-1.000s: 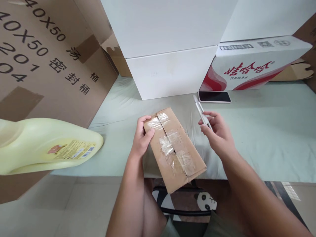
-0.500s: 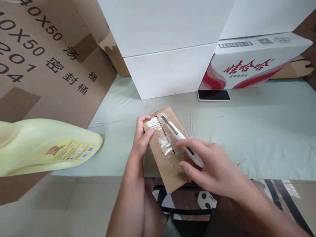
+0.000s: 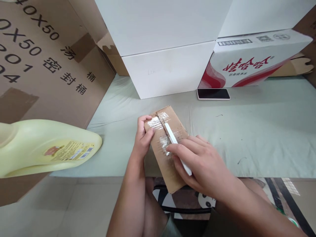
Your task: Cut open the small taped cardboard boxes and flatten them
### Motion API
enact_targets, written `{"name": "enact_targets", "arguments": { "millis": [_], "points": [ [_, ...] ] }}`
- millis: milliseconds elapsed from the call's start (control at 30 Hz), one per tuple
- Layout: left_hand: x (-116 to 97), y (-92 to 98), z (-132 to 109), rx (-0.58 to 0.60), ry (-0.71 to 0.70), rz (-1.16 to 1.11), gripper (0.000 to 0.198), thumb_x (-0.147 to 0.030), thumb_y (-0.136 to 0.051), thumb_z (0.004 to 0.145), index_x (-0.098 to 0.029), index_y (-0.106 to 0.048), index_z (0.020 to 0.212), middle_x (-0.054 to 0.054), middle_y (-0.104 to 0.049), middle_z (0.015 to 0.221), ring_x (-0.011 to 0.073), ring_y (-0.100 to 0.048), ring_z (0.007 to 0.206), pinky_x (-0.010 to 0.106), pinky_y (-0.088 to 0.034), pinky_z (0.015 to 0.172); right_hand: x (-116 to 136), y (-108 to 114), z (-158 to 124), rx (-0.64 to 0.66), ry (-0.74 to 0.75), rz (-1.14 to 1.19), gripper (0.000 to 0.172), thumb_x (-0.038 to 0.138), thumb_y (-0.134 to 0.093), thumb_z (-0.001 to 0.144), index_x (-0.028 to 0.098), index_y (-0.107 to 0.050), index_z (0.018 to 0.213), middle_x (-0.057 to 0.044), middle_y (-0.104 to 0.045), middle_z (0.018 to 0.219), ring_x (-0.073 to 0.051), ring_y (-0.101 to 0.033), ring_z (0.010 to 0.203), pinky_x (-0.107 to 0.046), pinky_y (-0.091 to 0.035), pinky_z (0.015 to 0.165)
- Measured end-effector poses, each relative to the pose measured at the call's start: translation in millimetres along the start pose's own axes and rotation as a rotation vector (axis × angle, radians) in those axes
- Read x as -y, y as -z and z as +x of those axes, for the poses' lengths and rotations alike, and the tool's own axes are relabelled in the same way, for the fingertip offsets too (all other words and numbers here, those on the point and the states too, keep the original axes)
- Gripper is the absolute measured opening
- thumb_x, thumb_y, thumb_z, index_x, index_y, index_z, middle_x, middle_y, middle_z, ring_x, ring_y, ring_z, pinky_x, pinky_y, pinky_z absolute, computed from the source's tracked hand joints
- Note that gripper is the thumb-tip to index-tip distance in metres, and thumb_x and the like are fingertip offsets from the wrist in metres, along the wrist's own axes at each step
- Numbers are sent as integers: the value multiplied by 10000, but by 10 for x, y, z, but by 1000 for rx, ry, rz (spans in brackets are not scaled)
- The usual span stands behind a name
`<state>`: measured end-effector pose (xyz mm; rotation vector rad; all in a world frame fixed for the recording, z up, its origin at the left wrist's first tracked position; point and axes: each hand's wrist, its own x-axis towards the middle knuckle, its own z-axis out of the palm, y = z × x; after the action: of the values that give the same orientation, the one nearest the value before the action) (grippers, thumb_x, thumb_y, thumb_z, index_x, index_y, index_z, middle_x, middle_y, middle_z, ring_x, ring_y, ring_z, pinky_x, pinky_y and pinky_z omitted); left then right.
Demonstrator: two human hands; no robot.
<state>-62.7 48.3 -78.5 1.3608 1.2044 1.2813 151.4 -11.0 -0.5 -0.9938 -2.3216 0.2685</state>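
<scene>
A small brown cardboard box, sealed with clear tape along its middle seam, lies at the near edge of a pale green surface. My left hand grips its far left corner, fingers curled over the edge. My right hand lies over the near half of the box and holds a white utility knife. The knife's tip rests on the taped seam near the far end of the box.
A big brown carton with printed characters stands at the left. A pale yellow jug lies on its side before it. White boxes, a red-and-white carton and a phone sit behind. A panda-print stool is below.
My right hand brought the knife down from the air onto the box, then slid it left along the taped seam. My left hand kept its grip on the corner.
</scene>
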Motion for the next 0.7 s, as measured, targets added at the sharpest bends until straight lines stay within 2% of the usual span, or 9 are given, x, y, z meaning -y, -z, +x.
{"name": "enact_targets", "arguments": {
  "millis": [233, 500, 700],
  "points": [
    [118, -18, -7, -11, -14, -7, 436, -499, -635, 875, -279, -474, 1215, 56, -594, 1173, 240, -587, 965, 380, -508, 861, -27, -91, -14, 59, -25, -4, 163, 150, -495, 1014, 193, -644, 1065, -26, -638, 836, -192, -537, 745, -330, -348, 683],
    [87, -17, -2, -1, 3, -35, 418, -469, -646, 871, -280, -468, 1198, 44, -601, 1137, 227, -585, 927, 379, -500, 857, -65, -91, -6, 79, 4, 78, 140, 210, -517, 1050, 204, -634, 1127, -9, -638, 854, -185, -544, 775, -328, -373, 743],
    [22, -40, -7, 28, -8, -45, 393, -437, -636, 880, -272, -463, 1191, 52, -610, 1165, 222, -593, 945, 377, -499, 868, -33, -151, -23, 89, -41, -67, 193, 132, -497, 995, 194, -671, 1050, -29, -602, 834, -218, -494, 771, -344, -315, 713]
  ]
}}
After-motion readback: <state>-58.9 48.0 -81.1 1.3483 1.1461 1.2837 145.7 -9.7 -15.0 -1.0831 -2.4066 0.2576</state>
